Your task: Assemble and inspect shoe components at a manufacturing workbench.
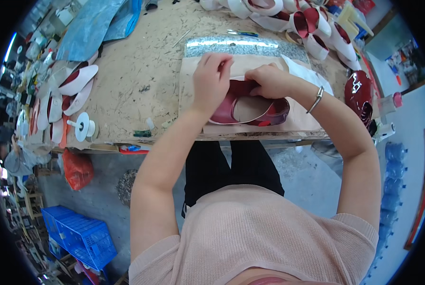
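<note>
- One dark-red shoe upper lies on a brown sheet by the near edge of the worktop.
- Right hand: fingers closed on the upper's far rim, thumb to the inside.
- Left hand: fingers curled beside that rim — whether they pinch anything, I cannot tell.
- Step in hand, I judge: working the far edge; next calls for a steady right-hand hold.
</note>
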A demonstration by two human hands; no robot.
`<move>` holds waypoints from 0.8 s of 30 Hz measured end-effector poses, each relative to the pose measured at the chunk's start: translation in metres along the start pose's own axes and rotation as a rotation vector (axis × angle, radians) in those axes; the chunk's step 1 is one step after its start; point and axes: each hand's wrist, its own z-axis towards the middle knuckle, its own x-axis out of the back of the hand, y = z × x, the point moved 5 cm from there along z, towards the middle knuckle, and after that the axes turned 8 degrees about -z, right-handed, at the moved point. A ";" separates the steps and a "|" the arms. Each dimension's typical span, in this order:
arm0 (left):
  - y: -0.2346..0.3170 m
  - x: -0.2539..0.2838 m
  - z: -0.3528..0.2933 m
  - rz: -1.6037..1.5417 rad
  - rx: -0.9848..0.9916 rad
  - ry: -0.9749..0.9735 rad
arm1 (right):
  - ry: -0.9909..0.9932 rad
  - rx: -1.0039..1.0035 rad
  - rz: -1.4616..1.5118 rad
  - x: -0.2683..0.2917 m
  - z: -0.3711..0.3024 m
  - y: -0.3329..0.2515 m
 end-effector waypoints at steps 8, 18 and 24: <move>0.014 -0.007 -0.067 0.337 -0.161 -0.594 | -0.005 -0.023 -0.097 0.005 0.006 -0.004; 0.015 -0.011 -0.064 0.379 -0.164 -0.692 | 0.001 -0.071 -0.136 -0.004 0.009 -0.011; 0.017 -0.018 -0.061 0.508 -0.127 -0.800 | 0.085 0.057 0.230 0.013 -0.010 -0.002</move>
